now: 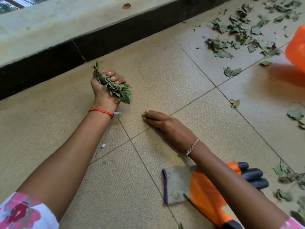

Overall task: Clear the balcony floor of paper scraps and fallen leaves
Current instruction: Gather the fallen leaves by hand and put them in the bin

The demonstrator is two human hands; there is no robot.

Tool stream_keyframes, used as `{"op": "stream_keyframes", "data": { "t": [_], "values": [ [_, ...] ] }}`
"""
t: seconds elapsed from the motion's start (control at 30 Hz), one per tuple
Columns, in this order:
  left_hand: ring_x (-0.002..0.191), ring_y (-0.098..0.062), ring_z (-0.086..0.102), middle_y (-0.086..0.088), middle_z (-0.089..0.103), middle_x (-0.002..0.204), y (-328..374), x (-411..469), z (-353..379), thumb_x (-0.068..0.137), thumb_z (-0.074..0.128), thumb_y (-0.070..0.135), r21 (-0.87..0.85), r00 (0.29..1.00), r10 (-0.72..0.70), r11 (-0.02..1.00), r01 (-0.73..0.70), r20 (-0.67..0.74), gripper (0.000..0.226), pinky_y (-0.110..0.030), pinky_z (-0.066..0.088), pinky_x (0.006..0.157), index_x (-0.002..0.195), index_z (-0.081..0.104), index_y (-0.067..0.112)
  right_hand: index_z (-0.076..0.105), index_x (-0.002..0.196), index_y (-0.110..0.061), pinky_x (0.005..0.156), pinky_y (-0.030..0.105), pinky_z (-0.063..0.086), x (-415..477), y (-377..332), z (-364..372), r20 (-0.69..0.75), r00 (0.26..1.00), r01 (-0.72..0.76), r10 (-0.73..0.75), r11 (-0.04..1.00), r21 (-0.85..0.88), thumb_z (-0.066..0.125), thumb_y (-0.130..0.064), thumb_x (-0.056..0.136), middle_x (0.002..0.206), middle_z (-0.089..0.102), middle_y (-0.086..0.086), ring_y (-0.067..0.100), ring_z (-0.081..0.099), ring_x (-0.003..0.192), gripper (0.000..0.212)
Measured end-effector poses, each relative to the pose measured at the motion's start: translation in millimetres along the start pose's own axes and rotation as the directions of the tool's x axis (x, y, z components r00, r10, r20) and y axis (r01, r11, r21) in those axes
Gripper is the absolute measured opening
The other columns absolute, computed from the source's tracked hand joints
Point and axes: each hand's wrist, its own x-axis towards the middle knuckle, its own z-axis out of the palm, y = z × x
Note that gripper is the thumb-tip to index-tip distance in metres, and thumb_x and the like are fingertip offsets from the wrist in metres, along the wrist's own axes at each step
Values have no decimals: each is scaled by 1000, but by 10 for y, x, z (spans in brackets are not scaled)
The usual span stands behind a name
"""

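On beige tiled floor [165, 71]: left hand [101, 92] clamps crumpled green leaves [121, 94]; right hand [166, 126] lies flat, fingers straight.
Risk: overfilled grip may shed leaves.

Hands, two: left hand [99, 92], right hand [168, 128]. One each: leaf bunch [119, 92], glove [178, 185], orange container [297, 47], paper scrap [103, 145]. The loose leaves [239, 30] are too many to count.

We see soft, even daylight with only faint shadows on the floor [165, 76], wide-angle bending toward the edges, and a motion-blurred orange object [297, 48] at right.
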Motion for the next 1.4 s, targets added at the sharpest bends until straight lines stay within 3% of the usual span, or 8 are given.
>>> {"op": "stream_keyframes", "data": {
  "t": [0.43, 0.5, 0.67, 0.77, 1.0, 1.17, 1.33, 1.4],
  "values": [
    [31, -9, 38, 3, 43, 42, -376, -94, 135, 65, 40, 16, 73, 997, -74, 995, 73, 10, 14, -14, 32, 33, 51, 40, 16, 62, 70, -1, 50, 31, 50, 48, 7, 27, -329, 942, -143, 72, 970, -196, 57, 1, 83, 75, 58, 8, 21, 56, 71, 14],
    [31, -8, 38, 4, 43, 42, -468, -104, 161, 65, 40, 16, 84, 994, -104, 991, 102, 18, 13, -14, 32, 32, 52, 39, 16, 67, 75, -1, 59, 27, 50, 52, 102, -87, -485, 841, -283, 238, 959, -20, 60, 7, 77, 78, 63, 9, 20, 59, 73, 11],
    [30, -8, 37, 4, 42, 41, -795, -115, 236, 62, 38, 18, 127, 981, -193, 974, 187, 33, 25, -12, 31, 32, 38, 41, 15, 74, 84, -1, 69, 3, 42, -294, 420, -679, -661, 362, -511, 657, 733, 448, 62, 10, 76, 82, 72, 9, 10, 61, 73, 19],
    [29, -8, 37, 4, 42, 40, -1040, -136, 319, 62, 38, 18, 153, 966, -254, 958, 244, 51, 27, -11, 30, 32, 35, 41, 16, 74, 84, -1, 69, 10, 47, -592, 616, -913, -699, 256, -576, 668, 686, 445, 61, 9, 76, 83, 72, 11, 11, 61, 73, 18],
    [29, -10, 37, 3, 42, 41, -1453, -147, 496, 65, 40, 17, 163, 924, -373, 920, 357, 83, 13, -11, 31, 32, 54, 34, 17, 68, 101, 3, 84, 0, 36, -870, 881, -913, -654, 405, -640, 639, 709, 295, 58, -1, 87, 108, 65, 14, 21, 61, 97, 18],
    [29, -7, 37, 5, 42, 39, -1567, -199, 539, 65, 40, 18, 207, 908, -412, 898, 389, 80, 28, -12, 30, 31, 38, 42, 15, 62, 116, 0, 102, 18, 32, -835, 822, -746, -600, 500, -639, 624, 734, 231, 56, -10, 92, 128, 56, 11, 18, 50, 119, 27],
    [29, -7, 37, 5, 42, 40, -1474, -182, 521, 64, 40, 17, 185, 919, -386, 911, 368, 73, 31, -13, 30, 31, 33, 42, 14, 67, 82, 7, 70, 31, 51, -784, 763, -637, -707, 519, -675, 481, 737, 6, 53, 12, 77, 89, 65, 20, 31, 62, 84, 16],
    [29, -8, 37, 5, 42, 40, -1391, -153, 498, 63, 39, 17, 168, 927, -368, 921, 352, 71, 31, -14, 30, 31, 33, 42, 13, 58, 69, 3, 50, 26, 38, -739, 774, -604, -691, 544, -737, 476, 665, -122, 54, 22, 68, 76, 58, 18, 30, 56, 69, 19]
  ]
}}
